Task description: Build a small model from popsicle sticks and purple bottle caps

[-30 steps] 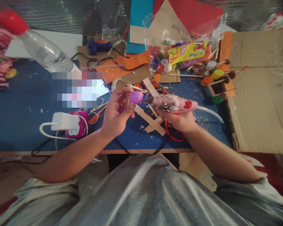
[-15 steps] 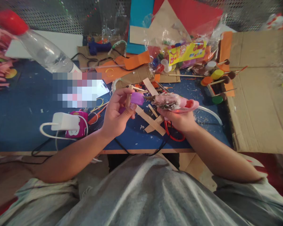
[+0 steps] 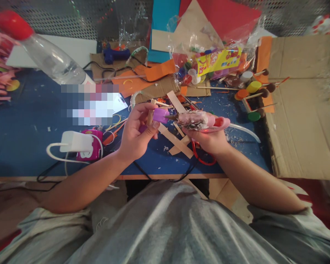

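My left hand [image 3: 139,132] pinches a small piece made of wooden sticks [image 3: 151,112] with a purple cap [image 3: 161,115] on its right side. In my right hand [image 3: 211,140] is a pink hot glue gun [image 3: 194,120], its front wrapped in a ragged, dirty covering. The dark nozzle [image 3: 172,117] points left and reaches the purple cap's right side; whether it touches cannot be made out. A clear glue stick [image 3: 247,131] sticks out behind the gun. Below the hands lie crossed wooden strips [image 3: 178,142] and red-handled scissors [image 3: 202,159], partly hidden.
On the left are a red-capped bottle [image 3: 55,60], a lit phone [image 3: 117,104] and a white charger [image 3: 75,142] in a magenta socket block. A bag of colored caps [image 3: 192,75] lies at the back. Cardboard [image 3: 305,121] covers the right side. Black cable hangs over the front edge.
The glue gun has shifted slightly left, bringing its nozzle closer to the purple cap. My left hand and the stick piece stay nearly still.
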Motion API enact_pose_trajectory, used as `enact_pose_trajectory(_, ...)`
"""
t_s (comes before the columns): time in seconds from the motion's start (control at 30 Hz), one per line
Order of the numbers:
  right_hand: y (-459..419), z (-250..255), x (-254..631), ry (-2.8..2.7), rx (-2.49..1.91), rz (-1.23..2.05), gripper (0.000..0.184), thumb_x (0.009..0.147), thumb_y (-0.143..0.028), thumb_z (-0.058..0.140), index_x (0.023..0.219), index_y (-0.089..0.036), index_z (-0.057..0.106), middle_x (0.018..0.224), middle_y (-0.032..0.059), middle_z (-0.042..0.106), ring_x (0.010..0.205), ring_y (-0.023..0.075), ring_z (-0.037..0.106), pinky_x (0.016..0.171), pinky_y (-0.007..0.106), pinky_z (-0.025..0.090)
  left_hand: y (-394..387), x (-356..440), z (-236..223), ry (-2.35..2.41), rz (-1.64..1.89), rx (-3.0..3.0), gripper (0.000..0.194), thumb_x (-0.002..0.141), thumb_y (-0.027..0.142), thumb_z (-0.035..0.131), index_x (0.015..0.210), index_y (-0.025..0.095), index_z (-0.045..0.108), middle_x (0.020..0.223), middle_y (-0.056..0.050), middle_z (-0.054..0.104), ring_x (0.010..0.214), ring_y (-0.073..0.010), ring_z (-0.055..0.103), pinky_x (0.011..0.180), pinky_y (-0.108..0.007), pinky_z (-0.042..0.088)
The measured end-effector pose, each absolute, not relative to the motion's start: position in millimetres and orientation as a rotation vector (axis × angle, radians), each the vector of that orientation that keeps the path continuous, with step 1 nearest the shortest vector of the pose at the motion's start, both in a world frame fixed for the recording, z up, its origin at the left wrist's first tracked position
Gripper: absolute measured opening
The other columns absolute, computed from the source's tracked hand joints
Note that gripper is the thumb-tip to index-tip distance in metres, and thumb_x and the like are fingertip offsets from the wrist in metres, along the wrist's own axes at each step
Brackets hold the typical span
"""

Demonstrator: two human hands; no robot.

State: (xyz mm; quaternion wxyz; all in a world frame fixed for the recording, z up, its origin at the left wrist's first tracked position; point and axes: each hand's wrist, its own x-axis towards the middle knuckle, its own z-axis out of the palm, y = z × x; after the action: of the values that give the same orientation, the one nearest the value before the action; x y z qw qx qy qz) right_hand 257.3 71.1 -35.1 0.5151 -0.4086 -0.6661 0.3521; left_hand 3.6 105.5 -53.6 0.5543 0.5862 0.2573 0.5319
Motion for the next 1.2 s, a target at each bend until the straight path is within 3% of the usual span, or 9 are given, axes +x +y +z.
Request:
enact_pose_trajectory(0.3,70.0,-34.0,256.5,-1.572,-1.06,0.885,0.016,0.094,-0.04,0.09,0.108,-0.033,0.092,0.112,0.0037,0.093,0.105,0.0311,0.088,0.104,0.051,0.074,105.4,5.9,-51.7,0.585,1.274,1.398,0.043,0.103,0.047,0.091,0.139,0.034,0.072,0.128,-0.004,0.084,0.065,-0.0078,0.064,0.054,-0.021,0.058)
enact_pose_trajectory(0.5,70.2,-28.1,256.9,-1.562,-1.028,0.914,0.02,0.095,-0.031,0.089,0.114,-0.033,0.093,0.117,0.0033,0.093,0.116,0.0344,0.089,0.115,0.056,0.071,105.5,5.0,-51.7,0.601,1.257,1.401,0.043,0.104,0.049,0.09,0.139,0.033,0.07,0.132,-0.005,0.085,0.064,-0.0074,0.065,0.055,-0.022,0.059)
enact_pose_trajectory(0.73,70.2,-29.7,257.1,-1.565,-0.972,0.91,0.025,0.098,-0.024,0.085,0.118,-0.039,0.092,0.112,-0.0002,0.091,0.116,0.0333,0.089,0.115,0.058,0.072,106.1,4.4,-49.6,0.558,1.254,1.412,0.04,0.105,0.044,0.09,0.139,0.034,0.07,0.132,-0.004,0.086,0.062,-0.0064,0.065,0.056,-0.021,0.06)
enact_pose_trajectory(1.2,70.5,-30.1,257.4,-1.558,-1.044,0.932,0.017,0.094,-0.039,0.09,0.11,-0.034,0.093,0.109,0.0038,0.091,0.113,0.0351,0.088,0.113,0.057,0.072,104.5,6.0,-47.7,0.635,1.235,1.386,0.048,0.099,0.054,0.094,0.134,0.033,0.068,0.129,-0.005,0.086,0.064,-0.0096,0.067,0.054,-0.026,0.058)
